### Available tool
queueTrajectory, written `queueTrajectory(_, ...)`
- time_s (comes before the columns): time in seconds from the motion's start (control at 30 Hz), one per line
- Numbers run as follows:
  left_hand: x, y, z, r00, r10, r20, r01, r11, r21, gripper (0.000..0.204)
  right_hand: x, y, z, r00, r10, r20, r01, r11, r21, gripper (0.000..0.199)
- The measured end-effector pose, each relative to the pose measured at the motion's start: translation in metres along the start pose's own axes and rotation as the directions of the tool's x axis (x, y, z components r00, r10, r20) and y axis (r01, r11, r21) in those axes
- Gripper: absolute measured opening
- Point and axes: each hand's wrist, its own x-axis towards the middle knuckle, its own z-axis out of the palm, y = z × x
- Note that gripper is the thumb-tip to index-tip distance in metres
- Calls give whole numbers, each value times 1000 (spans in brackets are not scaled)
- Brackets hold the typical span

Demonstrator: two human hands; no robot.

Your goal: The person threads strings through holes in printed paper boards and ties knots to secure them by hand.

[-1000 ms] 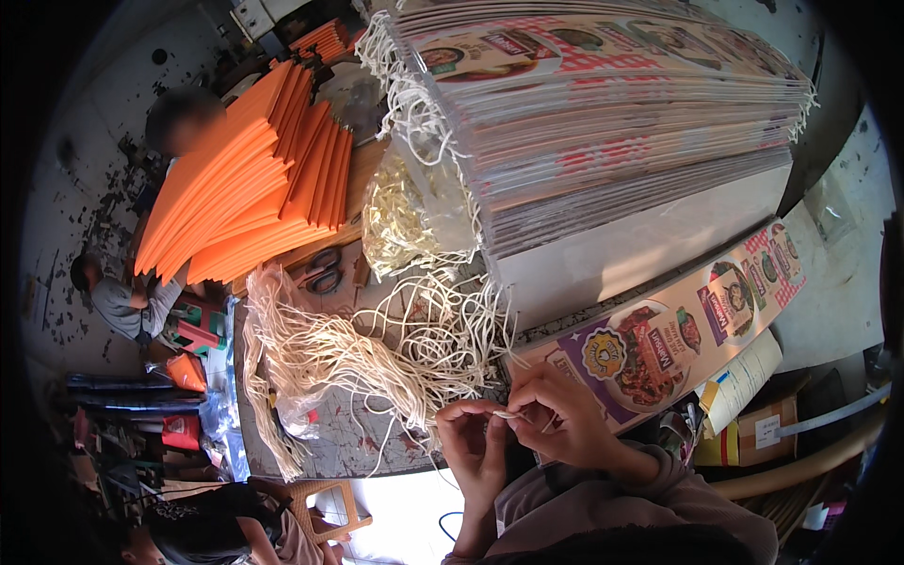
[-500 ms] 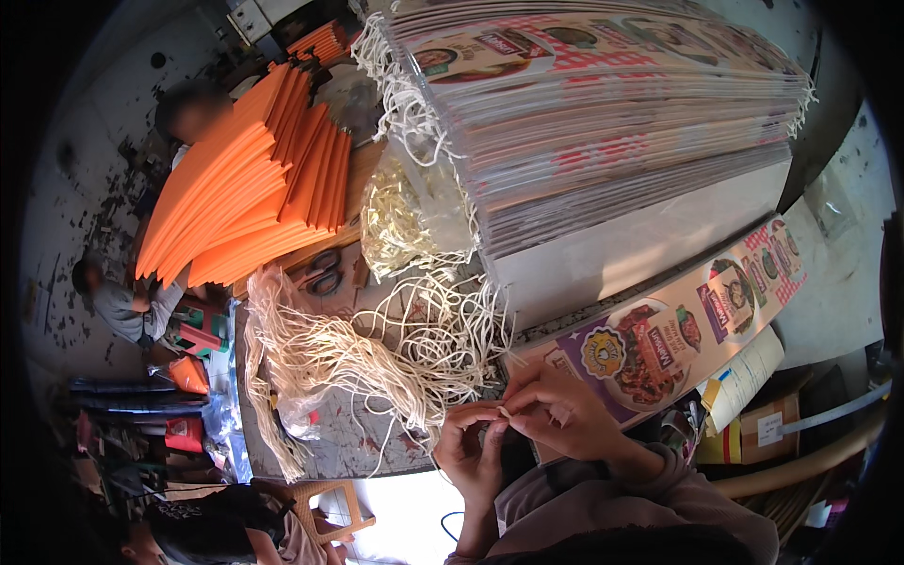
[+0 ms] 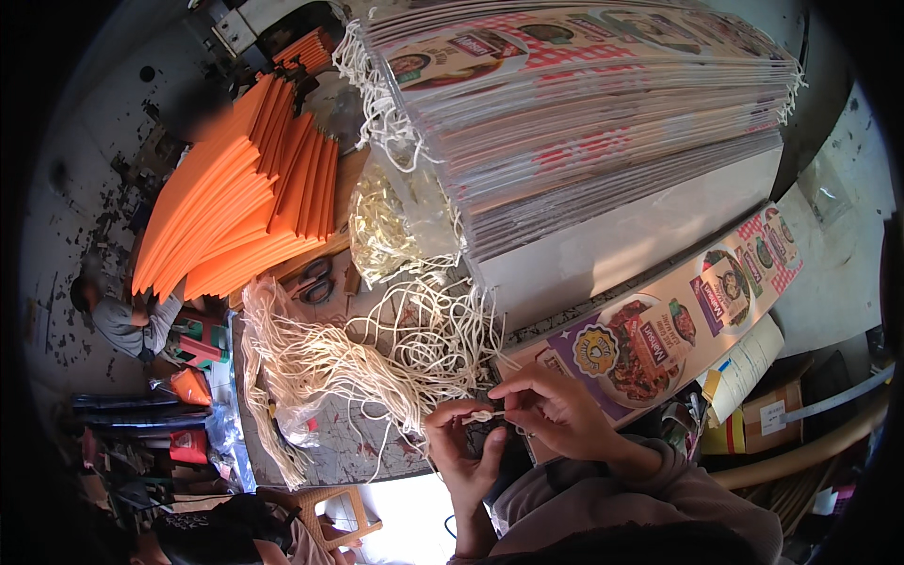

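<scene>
A short piece of white cord (image 3: 483, 415) runs between my two hands at the near edge of the table. My left hand (image 3: 463, 461) holds its left part along the curled index finger, with the thumb standing a little apart. The fingertips of my right hand (image 3: 557, 414) pinch the other end. Beyond my left hand a loose pile of white cords (image 3: 377, 363) spreads over the table. Just past my right hand lies a long printed cardboard panel (image 3: 626, 353) with food pictures. Whether the cord is knotted is too small to tell.
A tall stack of printed panels (image 3: 603, 122) with corded ends fills the far right. Folded orange sheets (image 3: 226, 198) stand at the left behind scissors (image 3: 315, 282) and a clear bag of pale yellow pieces (image 3: 386, 226). Other people sit at the left, near a plastic stool (image 3: 344, 518).
My hands have drawn slightly apart, so the cord between them now shows. My left thumb has opened away from the index finger. The whole view has shifted slightly.
</scene>
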Motion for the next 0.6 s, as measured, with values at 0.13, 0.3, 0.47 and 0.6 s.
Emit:
queueTrajectory(0.13, -2, -3, -20, 981, -97, 165, 50, 962, 268, 17, 0, -6, 2, 997, 79, 14, -80, 989, 126, 31)
queueTrajectory(0.3, 1, 2, -39, 977, -151, 150, 143, 988, 65, 15, -2, 0, 3, 1000, 17, -25, -15, 996, 85, 32)
queueTrajectory(0.47, 4, 10, -42, 985, -123, 119, 125, 992, -12, 13, -6, -13, -3, 999, 16, 45, -3, 963, -268, 35)
queueTrajectory(0.6, 11, 18, -41, 996, 82, 36, -80, 995, -57, 17, -34, -23, -5, 948, -226, 223, 312, 533, -787, 45)
